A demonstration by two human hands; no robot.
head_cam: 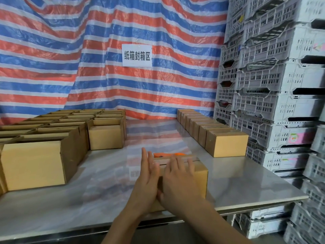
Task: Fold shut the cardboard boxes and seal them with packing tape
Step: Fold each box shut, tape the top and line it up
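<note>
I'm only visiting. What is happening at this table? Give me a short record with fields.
in work: cardboard box near the front edge of the metal table, top flaps down
hands: left hand with straight fingers at its left side; right hand flat on its top
behind it: orange tool, mostly hidden
left: open boxes
right: row of shut boxes

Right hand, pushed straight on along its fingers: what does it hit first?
Likely the orange object lying just behind the box that the right hand lies flat on. Gap between box and object is unclear from this view.
</note>
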